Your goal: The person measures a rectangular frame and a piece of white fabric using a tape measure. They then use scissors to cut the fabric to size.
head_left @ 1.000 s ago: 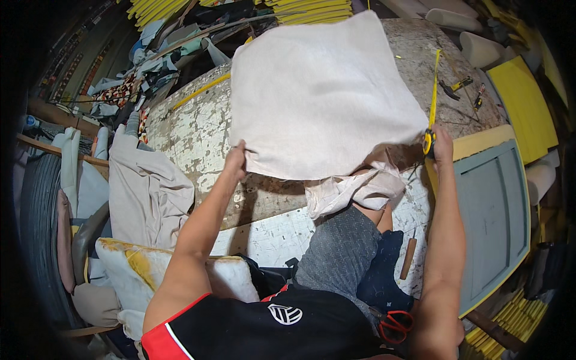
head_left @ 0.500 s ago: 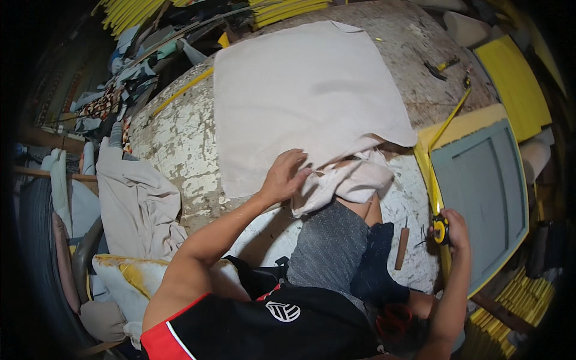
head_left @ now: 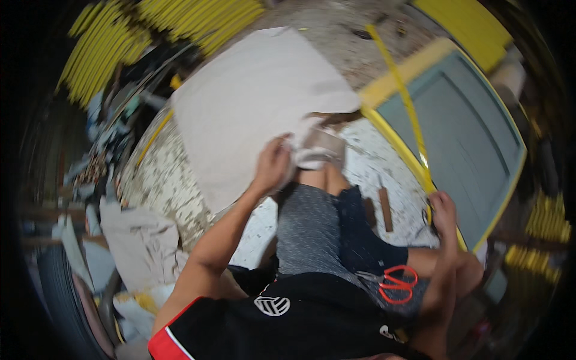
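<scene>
A large pale beige cloth point(head_left: 258, 90) is spread over the worn work surface, its near right corner bunched up by my legs. At that bunched edge, my left hand point(head_left: 273, 162) has its fingers curled on a fold of the cloth, a little blurred. Over on the right, my right hand point(head_left: 444, 213) is closed around a tape measure point(head_left: 428, 214), partly hidden by the fingers. Its long yellow blade point(head_left: 410, 105) stretches away over a grey-blue panel with yellow edges point(head_left: 474, 144).
Scissors with red handles point(head_left: 398, 284) lie on my lap. A brown strip point(head_left: 385, 209) rests on the white-flaked surface point(head_left: 366, 156). Stacked yellow ridged sheets point(head_left: 204, 21) stand at the far left, above cloth scraps point(head_left: 105, 141). Another beige cloth point(head_left: 141, 240) hangs at the left.
The view has swung, shifting the cloth leftward and the panel nearer the middle. The tape's blade now reaches across the panel's corner instead of along its left edge. The scissors show clearly on my lap.
</scene>
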### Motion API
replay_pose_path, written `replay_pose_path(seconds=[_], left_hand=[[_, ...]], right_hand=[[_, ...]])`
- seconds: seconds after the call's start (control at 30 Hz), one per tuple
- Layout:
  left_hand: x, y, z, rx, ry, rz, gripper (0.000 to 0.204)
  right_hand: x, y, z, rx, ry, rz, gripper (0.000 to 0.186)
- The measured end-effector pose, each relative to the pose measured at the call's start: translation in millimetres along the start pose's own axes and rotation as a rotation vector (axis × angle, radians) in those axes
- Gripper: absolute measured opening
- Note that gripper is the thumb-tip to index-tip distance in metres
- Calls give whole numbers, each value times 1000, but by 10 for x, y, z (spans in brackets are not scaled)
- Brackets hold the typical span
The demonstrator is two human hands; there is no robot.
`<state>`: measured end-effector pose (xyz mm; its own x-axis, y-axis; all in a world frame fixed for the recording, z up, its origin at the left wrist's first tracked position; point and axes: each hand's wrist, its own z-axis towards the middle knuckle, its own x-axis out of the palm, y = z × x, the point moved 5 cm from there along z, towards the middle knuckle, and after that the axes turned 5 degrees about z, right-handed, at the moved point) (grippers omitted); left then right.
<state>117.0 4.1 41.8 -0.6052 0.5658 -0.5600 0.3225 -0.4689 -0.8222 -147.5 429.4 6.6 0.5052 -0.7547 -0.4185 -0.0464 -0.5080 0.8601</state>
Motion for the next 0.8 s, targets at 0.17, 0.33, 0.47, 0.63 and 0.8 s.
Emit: replay_pose_path(seconds=[0.17, 0.33, 0.47, 0.63, 0.8], left_hand=[[-501, -480, 196, -109, -94, -630, 25], [-1125, -1809, -245, -11, -78, -568, 19], [-1185, -2300, -559, 93, 259, -754, 21], [-338, -2982, -1031, -39, 948, -1113, 24], [1556, -3241, -1657, 145, 1472, -906, 26]], right_hand=[[191, 281, -172, 172, 198, 372, 27], [190, 274, -281, 144, 256, 440, 24], [143, 292, -288, 141, 206, 464, 25], [145, 473, -194, 125, 188, 599, 25], [-118, 136, -43, 32, 0, 486, 28]])
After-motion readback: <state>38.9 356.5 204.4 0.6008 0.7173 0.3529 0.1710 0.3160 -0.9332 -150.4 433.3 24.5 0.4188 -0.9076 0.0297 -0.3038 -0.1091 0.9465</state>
